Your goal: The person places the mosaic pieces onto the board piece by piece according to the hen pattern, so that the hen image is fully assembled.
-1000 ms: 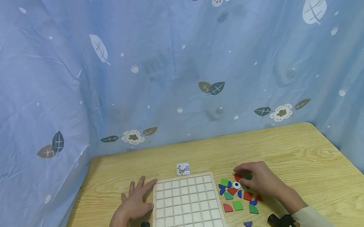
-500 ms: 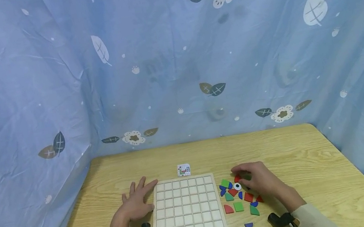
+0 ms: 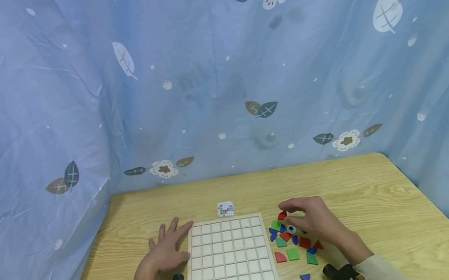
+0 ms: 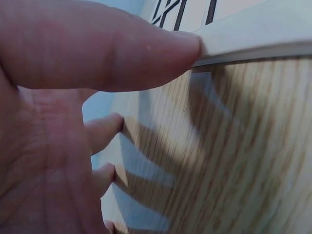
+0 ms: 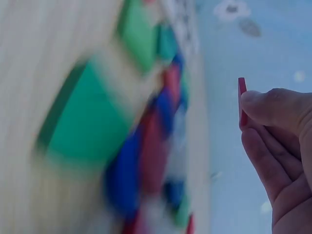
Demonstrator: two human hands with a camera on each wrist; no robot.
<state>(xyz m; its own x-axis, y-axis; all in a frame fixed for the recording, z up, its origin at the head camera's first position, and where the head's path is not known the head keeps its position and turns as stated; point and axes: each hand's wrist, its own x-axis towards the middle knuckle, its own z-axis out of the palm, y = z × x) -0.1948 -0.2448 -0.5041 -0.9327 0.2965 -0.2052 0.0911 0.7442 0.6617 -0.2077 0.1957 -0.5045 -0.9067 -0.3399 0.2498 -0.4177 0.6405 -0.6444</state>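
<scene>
My right hand point(image 3: 314, 218) pinches a thin red tile point(image 5: 242, 100) between thumb and fingers, raised above the scattered pieces. From the head view this red tile point(image 3: 282, 215) has a rounded edge. Left of the pieces lies a pale wooden grid board point(image 3: 231, 264) with bare square cells. My left hand point(image 3: 163, 255) rests beside it with fingers spread, the index fingertip at its upper left corner. In the left wrist view, the thumb point(image 4: 112, 48) touches the board's side edge point(image 4: 253, 44).
Several flat tiles lie right of the board, among them a green square point(image 3: 293, 254), a red quarter circle point(image 3: 280, 257), a blue half circle point(image 3: 305, 277) and a white ring piece point(image 3: 291, 229). A small printed card point(image 3: 225, 209) lies behind the board. A blue patterned curtain point(image 3: 215, 86) hangs around the table.
My right hand has lifted the red tile from the far side of the pile and moved a little left with it. My left hand stays at the board.
</scene>
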